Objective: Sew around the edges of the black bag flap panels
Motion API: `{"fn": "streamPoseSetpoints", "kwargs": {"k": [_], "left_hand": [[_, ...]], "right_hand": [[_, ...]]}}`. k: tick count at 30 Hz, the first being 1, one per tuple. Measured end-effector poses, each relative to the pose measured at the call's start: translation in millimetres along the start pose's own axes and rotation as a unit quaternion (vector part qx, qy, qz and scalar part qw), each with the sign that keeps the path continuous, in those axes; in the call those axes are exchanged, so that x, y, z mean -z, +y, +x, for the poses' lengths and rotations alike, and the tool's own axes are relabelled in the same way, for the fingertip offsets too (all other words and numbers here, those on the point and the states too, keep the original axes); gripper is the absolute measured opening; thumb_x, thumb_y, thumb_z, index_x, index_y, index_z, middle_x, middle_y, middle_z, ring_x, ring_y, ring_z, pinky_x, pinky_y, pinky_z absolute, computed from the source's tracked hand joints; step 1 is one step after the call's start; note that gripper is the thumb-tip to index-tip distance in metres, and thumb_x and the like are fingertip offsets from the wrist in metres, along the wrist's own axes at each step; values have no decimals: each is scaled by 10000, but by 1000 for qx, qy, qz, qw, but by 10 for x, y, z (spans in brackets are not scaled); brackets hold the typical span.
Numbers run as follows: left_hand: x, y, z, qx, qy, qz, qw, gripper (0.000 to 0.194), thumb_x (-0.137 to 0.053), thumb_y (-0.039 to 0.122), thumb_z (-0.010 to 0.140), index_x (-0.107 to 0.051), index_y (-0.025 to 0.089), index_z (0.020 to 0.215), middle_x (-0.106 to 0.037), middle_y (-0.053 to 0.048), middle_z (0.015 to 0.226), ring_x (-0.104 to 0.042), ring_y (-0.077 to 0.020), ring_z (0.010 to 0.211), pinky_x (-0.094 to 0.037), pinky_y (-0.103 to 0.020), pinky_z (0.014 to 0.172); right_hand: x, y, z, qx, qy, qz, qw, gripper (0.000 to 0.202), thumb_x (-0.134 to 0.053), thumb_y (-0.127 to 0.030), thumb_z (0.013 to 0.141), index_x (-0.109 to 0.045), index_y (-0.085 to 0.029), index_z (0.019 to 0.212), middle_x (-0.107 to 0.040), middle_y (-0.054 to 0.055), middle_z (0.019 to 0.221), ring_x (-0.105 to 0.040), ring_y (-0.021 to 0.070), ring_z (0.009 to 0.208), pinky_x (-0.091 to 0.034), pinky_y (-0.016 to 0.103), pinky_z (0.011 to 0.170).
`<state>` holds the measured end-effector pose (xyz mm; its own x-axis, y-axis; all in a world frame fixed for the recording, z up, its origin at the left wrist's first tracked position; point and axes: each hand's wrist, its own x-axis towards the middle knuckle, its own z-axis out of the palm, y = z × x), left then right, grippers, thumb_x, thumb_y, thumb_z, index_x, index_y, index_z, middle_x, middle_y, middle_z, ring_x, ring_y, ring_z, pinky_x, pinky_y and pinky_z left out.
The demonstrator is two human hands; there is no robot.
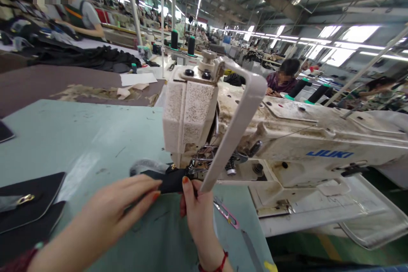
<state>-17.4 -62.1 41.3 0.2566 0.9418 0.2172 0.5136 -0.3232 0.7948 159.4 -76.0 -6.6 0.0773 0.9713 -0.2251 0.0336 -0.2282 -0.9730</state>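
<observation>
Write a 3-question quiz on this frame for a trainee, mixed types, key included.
1. What do the left hand and right hand both touch at the sewing machine?

2. True or false: the pink tool lies on the green tabletop, to the right of the right hand.

3. What colour is the wristband on the right wrist?
(a) blue
(b) red
(c) white

Key:
1. The black piece.
2. True.
3. b.
</observation>
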Motion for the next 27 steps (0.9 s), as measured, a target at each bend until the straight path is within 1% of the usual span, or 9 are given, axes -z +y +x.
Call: {"fn": "streamPoseSetpoints", "kwargs": {"k": [2,3,4,6,8,11,13,19,27], "left_hand": [[-210,9,-271,51,-48,-98,993,184,-641,421,801,-769,289,803,-705,-80,812,-634,-250,766,-508,-320,700],[-332,-7,-345,104,-89,-166,977,231,-677,469,769,-767,270,846,-687,-80,776,-620,-240,719,-502,-303,634],[-452,-30,-372,159,-88,-243,953,331,-688,529,745,-757,246,903,-669,-79,775,-591,-223,680,-487,-294,587],[-650,-82,-310,212,-78,-388,893,463,-672,591,743,-741,203,986,-655,-85,850,-542,-192,673,-450,-273,549],[-753,-129,-164,253,-68,-482,836,438,-699,560,743,-760,164,918,-652,-86,851,-536,-190,737,-469,-281,641],[-749,-194,19,324,-65,-514,791,353,-805,489,652,-778,147,735,-660,-69,772,-549,-206,828,-470,-296,800],[-704,-237,62,355,-60,-493,792,362,-824,495,610,-789,156,735,-668,-58,763,-548,-206,836,-462,-288,815],[-647,-286,17,354,-44,-358,863,349,-804,500,604,-795,178,737,-574,-8,565,-489,-181,625,-438,-271,625],[-678,-214,19,373,-46,-395,838,408,-777,535,646,-775,135,728,-525,2,597,-438,-150,637,-392,-250,630]], "right_hand": [[2,-3,-6,4,4,-7,1000,714,-391,-834,792,-385,-140,627,-381,5,488,-383,49,392,-273,140,374],[5,-8,-8,10,6,-11,1000,713,-389,-829,798,-386,-139,622,-383,7,486,-385,50,393,-275,142,379],[9,-16,-10,17,9,-17,1000,712,-386,-823,807,-386,-137,615,-385,10,485,-385,49,396,-275,142,383],[15,-33,-10,26,14,-28,999,712,-388,-814,816,-385,-136,601,-388,14,481,-380,47,397,-267,143,387],[17,-46,-7,26,18,-32,999,708,-392,-812,818,-398,-136,609,-388,13,473,-370,47,391,-254,145,381],[15,-44,-7,28,21,-35,999,690,-392,-792,835,-430,-133,633,-398,13,474,-371,51,389,-251,148,382],[19,-30,-18,38,22,-39,998,672,-388,-763,858,-433,-130,636,-402,15,481,-380,50,401,-267,144,398],[86,-2,-116,36,-2,-14,999,565,-473,-679,838,-489,-120,757,-449,15,568,-431,58,463,-330,136,433],[136,-59,-122,10,-18,21,1000,536,-506,-641,817,-494,-107,767,-460,11,561,-444,54,438,-347,129,430]]}}
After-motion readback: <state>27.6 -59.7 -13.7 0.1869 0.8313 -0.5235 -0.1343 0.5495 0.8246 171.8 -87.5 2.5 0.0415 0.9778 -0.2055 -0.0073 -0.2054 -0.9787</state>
